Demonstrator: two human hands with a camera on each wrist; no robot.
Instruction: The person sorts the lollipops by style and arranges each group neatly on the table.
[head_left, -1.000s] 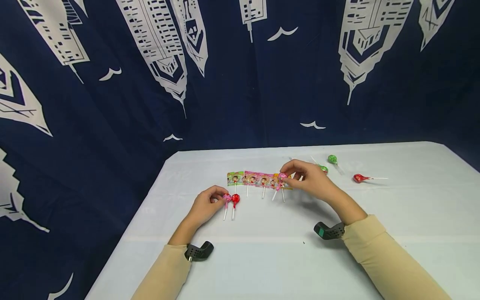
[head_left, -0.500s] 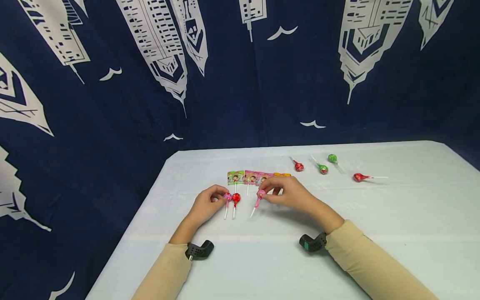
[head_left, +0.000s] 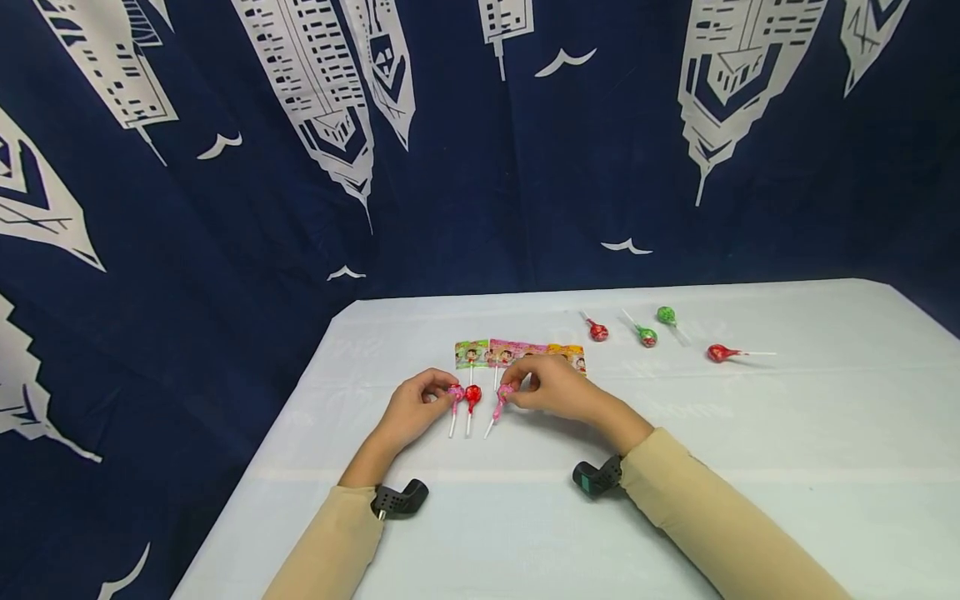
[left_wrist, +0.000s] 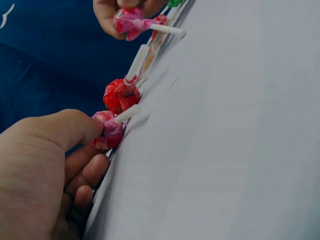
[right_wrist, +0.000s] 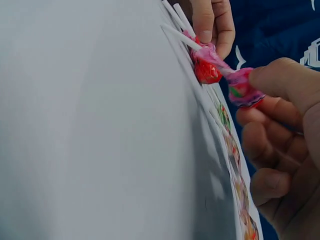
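Observation:
My left hand pinches the head of a pink-wrapped lollipop between thumb and fingers, its white stick towards me. Right beside it on the table is a red lollipop, its stick nearly parallel. My right hand grips a second pink lollipop by its head, just right of the red one, with its stick slanting down towards the table. Behind the hands runs a row of flat-wrapped lollipops: a green packet, pink packets and an orange packet. My right hand partly hides this row.
Farther back on the right of the white table lie a red lollipop, two green lollipops and another red lollipop, pointing different ways. A dark blue printed curtain hangs behind the table's far edge.
My right hand has carried the second pink lollipop leftwards from over the orange end of the row to beside the red one. My left hand has stayed in place.

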